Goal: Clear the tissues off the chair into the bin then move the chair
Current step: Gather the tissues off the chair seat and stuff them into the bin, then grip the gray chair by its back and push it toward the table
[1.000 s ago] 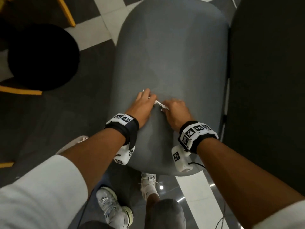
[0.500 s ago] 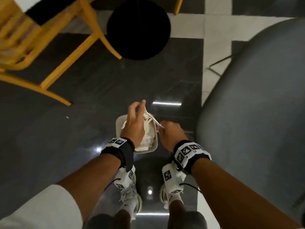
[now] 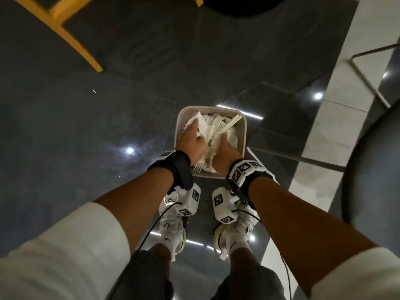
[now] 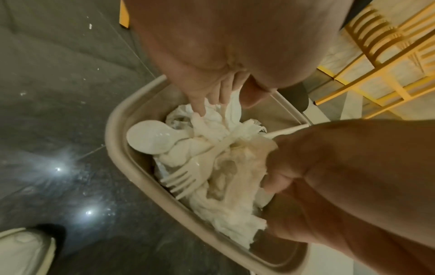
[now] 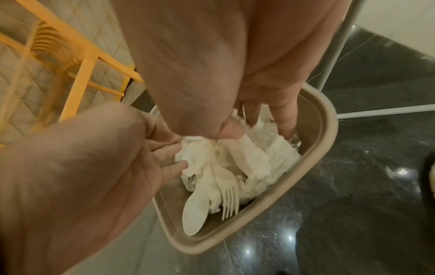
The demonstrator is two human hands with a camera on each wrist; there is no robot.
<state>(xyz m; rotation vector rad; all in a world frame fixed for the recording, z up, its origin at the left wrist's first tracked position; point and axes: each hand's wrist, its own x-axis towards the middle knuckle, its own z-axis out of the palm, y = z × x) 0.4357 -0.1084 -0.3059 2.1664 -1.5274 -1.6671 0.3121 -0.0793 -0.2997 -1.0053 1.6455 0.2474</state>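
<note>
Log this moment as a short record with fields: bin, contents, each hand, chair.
bin: beige bin on the dark floor, in front of the person's feet
contents: crumpled white tissues, plastic forks, a spoon
left hand: left hand inside the bin, fingers straight, pressing the tissues
right hand: right hand inside the bin, on the tissues; grip unclear
chair: grey chair at right, untouched

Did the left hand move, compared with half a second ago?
Yes. The left hand went down into the bin; before, it was above the rim.

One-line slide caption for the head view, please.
Both hands, left hand and right hand, press tissues into the floor bin among plastic forks.
</note>
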